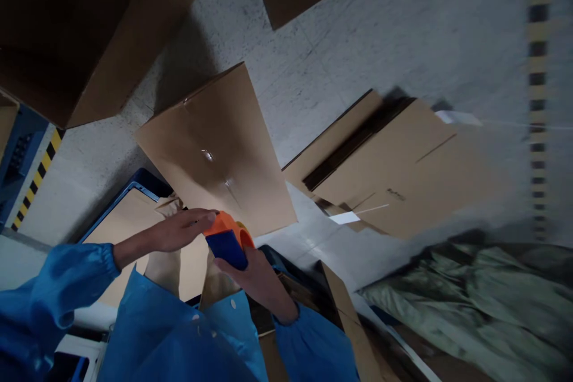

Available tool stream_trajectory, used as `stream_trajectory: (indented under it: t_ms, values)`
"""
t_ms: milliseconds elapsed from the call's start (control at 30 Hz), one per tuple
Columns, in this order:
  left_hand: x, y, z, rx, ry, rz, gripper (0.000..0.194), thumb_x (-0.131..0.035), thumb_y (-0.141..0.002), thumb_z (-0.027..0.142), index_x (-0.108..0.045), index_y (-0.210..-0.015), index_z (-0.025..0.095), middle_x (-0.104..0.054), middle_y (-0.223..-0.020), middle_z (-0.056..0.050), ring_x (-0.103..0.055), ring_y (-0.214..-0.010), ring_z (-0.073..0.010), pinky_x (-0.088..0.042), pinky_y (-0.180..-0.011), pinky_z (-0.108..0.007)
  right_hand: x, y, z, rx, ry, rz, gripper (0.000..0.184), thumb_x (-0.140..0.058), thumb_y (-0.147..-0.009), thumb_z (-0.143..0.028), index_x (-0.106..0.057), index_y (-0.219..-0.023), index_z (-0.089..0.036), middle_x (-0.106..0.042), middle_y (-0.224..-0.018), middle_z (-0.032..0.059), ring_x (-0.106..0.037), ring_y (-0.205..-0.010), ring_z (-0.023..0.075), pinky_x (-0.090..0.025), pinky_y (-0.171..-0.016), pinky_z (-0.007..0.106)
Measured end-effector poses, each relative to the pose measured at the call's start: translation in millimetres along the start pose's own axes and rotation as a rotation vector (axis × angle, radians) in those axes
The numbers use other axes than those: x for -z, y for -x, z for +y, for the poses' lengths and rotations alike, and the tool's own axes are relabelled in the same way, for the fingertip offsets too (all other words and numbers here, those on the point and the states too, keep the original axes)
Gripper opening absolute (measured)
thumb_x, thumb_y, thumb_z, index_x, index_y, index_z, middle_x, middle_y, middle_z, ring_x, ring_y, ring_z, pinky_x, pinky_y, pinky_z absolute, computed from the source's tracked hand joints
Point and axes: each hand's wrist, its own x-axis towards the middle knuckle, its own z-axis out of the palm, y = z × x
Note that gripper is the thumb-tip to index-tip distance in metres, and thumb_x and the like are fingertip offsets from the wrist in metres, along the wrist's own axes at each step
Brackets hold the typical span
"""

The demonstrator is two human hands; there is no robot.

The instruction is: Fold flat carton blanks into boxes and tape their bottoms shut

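An orange and blue tape dispenser (227,239) sits in my right hand (259,283), which grips it from below. My left hand (172,231) reaches across with fingers stretched out flat, the fingertips touching the dispenser's orange top. Just beyond both hands stands a sealed cardboard box (219,149) with shiny clear tape on its face. Both my arms wear blue sleeves.
Flattened cardboard sheets (394,161) lie on the grey floor to the right. A large cardboard box (85,30) fills the upper left. A blue crate (138,182) with cardboard sits under my hands. Crumpled green fabric (470,310) lies lower right. Yellow-black hazard tape (38,176) marks the left edge.
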Motion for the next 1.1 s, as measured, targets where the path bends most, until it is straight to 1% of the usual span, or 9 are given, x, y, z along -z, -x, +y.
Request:
stream_trajectory:
  t_ms: [67, 167, 267, 367, 467, 567, 733, 933, 1100]
  values:
    - [1.0, -2, -2, -0.011, 0.055, -0.006, 0.074, -0.039, -0.093, 0.080, -0.073, -0.122, 0.020, -0.063, -0.139, -0.009, -0.053, -0.131, -0.0287, -0.039, -0.112, -0.035, 0, 2, 2, 0.005, -0.011, -0.015, 0.038, -0.071, -0.073, -0.057, -0.057, -0.079, -0.022, -0.063, -0.068, 0.0024, -0.061, -0.064, 0.0195, -0.046, -0.058, 0.030]
    - [7.1, -7, -14, 0.080, 0.285, -0.078, 0.072, -0.042, -0.093, 0.078, -0.077, -0.112, 0.017, -0.069, -0.128, -0.011, -0.061, -0.119, -0.0268, -0.042, -0.108, -0.036, 7, 7, 5, 0.010, -0.146, -0.198, 0.035, -0.071, -0.074, -0.054, -0.060, -0.073, -0.020, -0.066, -0.068, 0.0029, -0.063, -0.065, 0.0187, -0.047, -0.060, 0.029]
    - [7.8, -11, -26, 0.171, 0.501, -0.109, 0.065, -0.058, -0.090, 0.073, -0.078, -0.105, 0.013, -0.072, -0.119, -0.015, -0.065, -0.111, -0.0250, -0.045, -0.104, -0.036, 13, 13, 5, 0.016, -0.304, -0.359, 0.030, -0.071, -0.076, -0.048, -0.063, -0.073, -0.019, -0.070, -0.070, 0.0029, -0.065, -0.067, 0.0183, -0.051, -0.065, 0.030]
    - [1.8, -13, -29, 0.181, 0.543, -0.149, 0.054, -0.080, -0.078, 0.061, -0.079, -0.101, 0.012, -0.074, -0.110, -0.014, -0.066, -0.104, -0.0229, -0.047, -0.100, -0.035, 15, 16, 6, 0.024, -0.367, -0.409, 0.029, -0.072, -0.076, -0.047, -0.063, -0.071, -0.020, -0.070, -0.069, 0.0025, -0.065, -0.066, 0.0180, -0.052, -0.066, 0.030]
    - [-5.6, -12, -29, 0.177, 0.540, -0.151, 0.049, -0.093, -0.066, 0.050, -0.079, -0.096, 0.014, -0.075, -0.097, -0.008, -0.066, -0.094, -0.0186, -0.048, -0.094, -0.033, 15, 18, 8, -0.001, -0.350, -0.428, 0.031, -0.074, -0.070, -0.048, -0.064, -0.069, -0.019, -0.068, -0.066, 0.0022, -0.063, -0.064, 0.0173, -0.050, -0.063, 0.029]
    - [-11.2, -11, -30, 0.195, 0.587, -0.127, 0.048, -0.095, -0.062, 0.049, -0.078, -0.091, 0.015, -0.074, -0.092, -0.006, -0.065, -0.087, -0.0161, -0.049, -0.088, -0.030, 15, 20, 9, -0.027, -0.341, -0.454, 0.031, -0.076, -0.067, -0.047, -0.066, -0.073, -0.019, -0.070, -0.070, 0.0026, -0.064, -0.066, 0.0178, -0.051, -0.064, 0.029]
    - [-12.4, -7, -32, 0.110, 0.533, -0.150, 0.046, -0.082, -0.078, 0.059, -0.076, -0.091, 0.015, -0.073, -0.097, -0.007, -0.064, -0.090, -0.0158, -0.048, -0.089, -0.028, 14, 22, 12, -0.009, -0.331, -0.443, 0.028, -0.075, -0.069, -0.045, -0.066, -0.074, -0.019, -0.069, -0.070, 0.0019, -0.064, -0.067, 0.0178, -0.050, -0.063, 0.028]
    - [-1.6, -10, -27, 0.111, 0.447, -0.077, 0.056, -0.055, -0.092, 0.065, -0.077, -0.093, 0.014, -0.074, -0.099, -0.012, -0.066, -0.092, -0.0224, -0.051, -0.091, -0.035, 11, 18, 13, 0.023, -0.173, -0.301, 0.031, -0.074, -0.071, -0.047, -0.058, -0.067, -0.020, -0.058, -0.062, -0.0018, -0.052, -0.060, 0.0138, -0.041, -0.057, 0.026]
    - [0.5, -13, -24, -0.003, 0.180, 0.015, 0.046, -0.079, -0.077, 0.058, -0.079, -0.091, 0.014, -0.075, -0.090, -0.010, -0.068, -0.086, -0.0230, -0.055, -0.080, -0.033, 8, 20, 2, 0.005, -0.110, -0.276, 0.036, -0.073, -0.069, -0.050, -0.052, -0.064, -0.022, -0.050, -0.060, -0.0029, -0.047, -0.057, 0.0131, -0.036, -0.055, 0.026]
